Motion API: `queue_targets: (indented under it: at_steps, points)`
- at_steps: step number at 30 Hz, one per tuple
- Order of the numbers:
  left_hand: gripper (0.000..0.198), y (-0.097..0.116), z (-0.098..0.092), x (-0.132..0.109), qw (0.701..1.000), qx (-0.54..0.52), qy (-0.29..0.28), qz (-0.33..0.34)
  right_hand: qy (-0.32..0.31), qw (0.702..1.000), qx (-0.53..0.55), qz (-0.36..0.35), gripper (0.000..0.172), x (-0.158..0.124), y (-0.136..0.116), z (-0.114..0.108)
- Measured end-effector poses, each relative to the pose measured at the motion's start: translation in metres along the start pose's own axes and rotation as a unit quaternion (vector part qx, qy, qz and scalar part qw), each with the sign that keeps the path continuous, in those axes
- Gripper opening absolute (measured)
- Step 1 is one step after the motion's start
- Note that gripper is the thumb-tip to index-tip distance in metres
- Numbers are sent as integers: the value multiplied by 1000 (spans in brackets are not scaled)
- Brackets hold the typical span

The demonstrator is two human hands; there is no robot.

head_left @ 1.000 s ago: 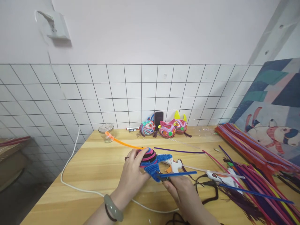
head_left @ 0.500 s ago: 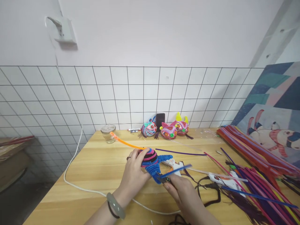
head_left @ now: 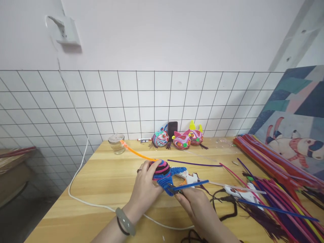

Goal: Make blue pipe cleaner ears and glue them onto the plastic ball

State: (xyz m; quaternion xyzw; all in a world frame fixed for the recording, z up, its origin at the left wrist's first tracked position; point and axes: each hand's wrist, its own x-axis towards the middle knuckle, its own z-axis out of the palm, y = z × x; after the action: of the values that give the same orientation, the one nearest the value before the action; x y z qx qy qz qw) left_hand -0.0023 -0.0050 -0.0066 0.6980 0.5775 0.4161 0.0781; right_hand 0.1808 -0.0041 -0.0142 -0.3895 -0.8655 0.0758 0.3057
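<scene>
My left hand (head_left: 146, 180) wraps round a ball-shaped pipe-cleaner craft (head_left: 162, 169) with pink, black and blue stripes. Two blue fuzzy flaps stick out of its right side; an orange pipe cleaner (head_left: 139, 155) runs from its far side toward the glass jar. My right hand (head_left: 196, 204) is closed on small dark-jawed pliers (head_left: 175, 190), mostly hidden in the fingers. Their jaws meet the lower blue flap (head_left: 165, 185), where a loose blue pipe-cleaner end (head_left: 194, 184) points right. Behind the flaps lies a white and orange glue gun (head_left: 188, 178), partly covered.
Finished craft heads (head_left: 182, 140) and a phone (head_left: 172, 128) stand by the tiled wall, with a lidded glass jar (head_left: 116, 144) farther left. Many loose pipe cleaners (head_left: 280, 199) and a second glue gun (head_left: 243, 192) lie right. A white cable (head_left: 87, 203) crosses the table.
The loose blue pipe-cleaner end has tipped a little lower, and the pliers have shifted slightly at the lower flap. My left hand keeps its hold; the whole view has moved slightly.
</scene>
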Motion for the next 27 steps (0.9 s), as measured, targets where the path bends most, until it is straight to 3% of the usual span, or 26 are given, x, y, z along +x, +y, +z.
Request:
queue_targets:
  at_steps: [9, 27]
  points:
    - [57, -1, 1, 1, 1000, 13, -1, -4, 51, 996, -41, -53, 49, 5, 3, -3]
    - [56, -7, 1, 3, 1000, 24, 14, 4, 39, 996, -59, -57, 48, 15, 6, 1]
